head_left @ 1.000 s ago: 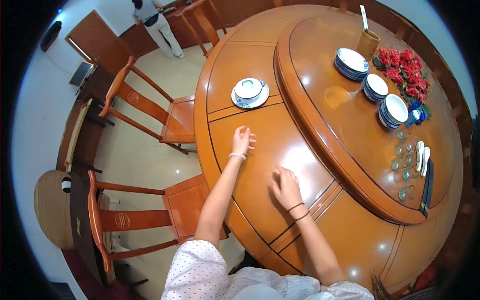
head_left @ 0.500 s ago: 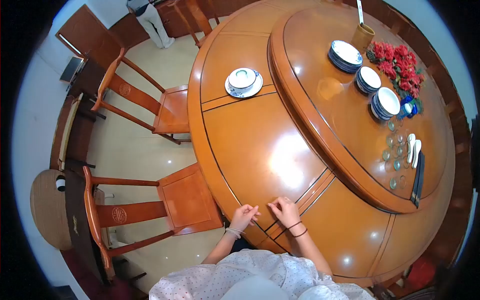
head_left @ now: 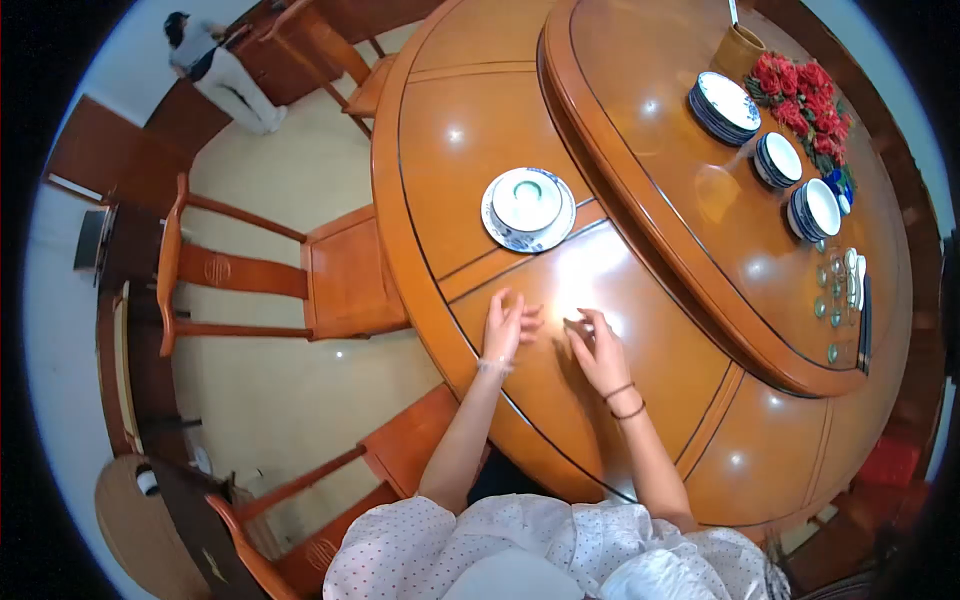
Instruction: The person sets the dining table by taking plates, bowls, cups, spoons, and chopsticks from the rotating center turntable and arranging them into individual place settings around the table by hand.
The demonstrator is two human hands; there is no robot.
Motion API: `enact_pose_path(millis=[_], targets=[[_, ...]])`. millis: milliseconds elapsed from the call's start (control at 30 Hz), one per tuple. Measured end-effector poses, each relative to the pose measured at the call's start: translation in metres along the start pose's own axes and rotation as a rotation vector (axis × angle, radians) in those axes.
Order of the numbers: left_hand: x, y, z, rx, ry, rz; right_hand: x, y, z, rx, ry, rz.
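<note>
My left hand (head_left: 508,328) hovers over the near part of the round wooden table (head_left: 640,390), fingers apart and holding nothing. Beside it on the right, my right hand (head_left: 597,352) is also bare, thumb and fingers spread. Just beyond both hands lies a blue-patterned plate (head_left: 553,240). On the plate sits a white bowl (head_left: 512,215), with what looks like a small glass (head_left: 529,190) inside it. Neither hand touches these dishes.
The raised turntable (head_left: 690,230) holds stacked plates (head_left: 722,105), stacked bowls (head_left: 815,212), several glasses (head_left: 833,300), white spoons (head_left: 855,278), dark chopsticks (head_left: 865,320) and red flowers (head_left: 800,95). Wooden chairs (head_left: 350,280) stand at left; a person (head_left: 225,80) is at the far left.
Both hands have moved forward along the table toward the plate and bowl, and their curled fingers have spread. My view has shifted, and more of the far person shows.
</note>
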State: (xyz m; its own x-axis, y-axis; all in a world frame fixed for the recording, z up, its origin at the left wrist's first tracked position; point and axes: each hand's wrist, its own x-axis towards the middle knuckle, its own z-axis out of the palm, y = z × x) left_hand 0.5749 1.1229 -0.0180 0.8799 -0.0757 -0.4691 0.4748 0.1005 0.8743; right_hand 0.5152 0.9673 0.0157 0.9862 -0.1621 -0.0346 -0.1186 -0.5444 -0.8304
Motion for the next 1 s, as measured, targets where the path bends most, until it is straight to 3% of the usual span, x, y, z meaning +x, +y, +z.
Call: enact_pose_path(millis=[100,267,333,433,467,533,567,600,633,667,733,800,1000], targets=[[0.054,0.043,-0.013,0.009,-0.040,-0.010,0.061,-0.043,0.024,-0.149,0.081,-0.079],[0.109,0.072,-0.010,-0.078,-0.181,-0.204,0.153,-0.064,0.049,-0.526,0.128,-0.188],[0.124,0.073,-0.006,-0.041,-0.242,-0.243,0.176,-0.061,0.060,-0.798,0.055,-0.253],[0.150,0.049,0.006,-0.124,-0.221,0.033,0.198,-0.051,0.081,-1.019,-0.073,-0.244],[0.166,0.030,0.012,-0.140,-0.073,-0.053,0.206,-0.046,0.088,-1.102,-0.082,-0.253],[0.154,0.048,0.002,-0.342,-0.239,-0.301,0.230,-0.057,0.096,-1.140,-0.408,-0.111],[0.176,0.023,0.004,-0.233,-0.186,-0.169,0.231,-0.059,0.104,-1.245,-0.242,-0.140],[0.162,0.042,0.008,-0.286,-0.204,-0.263,0.237,-0.055,0.107,-1.199,-0.250,-0.144],[0.154,0.048,0.008,-0.182,-0.197,-0.217,0.244,-0.051,0.110,-1.183,-0.304,-0.143],[0.148,0.054,0.013,-0.371,-0.187,-0.211,0.239,-0.063,0.101,-1.179,-0.330,-0.062],[0.151,0.047,0.010,-0.064,-0.242,0.055,0.209,-0.061,0.070,-1.118,0.021,-0.407],[0.102,0.080,0.021,-0.063,-0.186,-0.071,0.179,-0.061,0.036,-0.957,0.202,-0.354],[0.028,0.069,0.075,0.090,-0.345,0.021,0.010,-0.032,-0.094,0.017,0.476,-0.111]])
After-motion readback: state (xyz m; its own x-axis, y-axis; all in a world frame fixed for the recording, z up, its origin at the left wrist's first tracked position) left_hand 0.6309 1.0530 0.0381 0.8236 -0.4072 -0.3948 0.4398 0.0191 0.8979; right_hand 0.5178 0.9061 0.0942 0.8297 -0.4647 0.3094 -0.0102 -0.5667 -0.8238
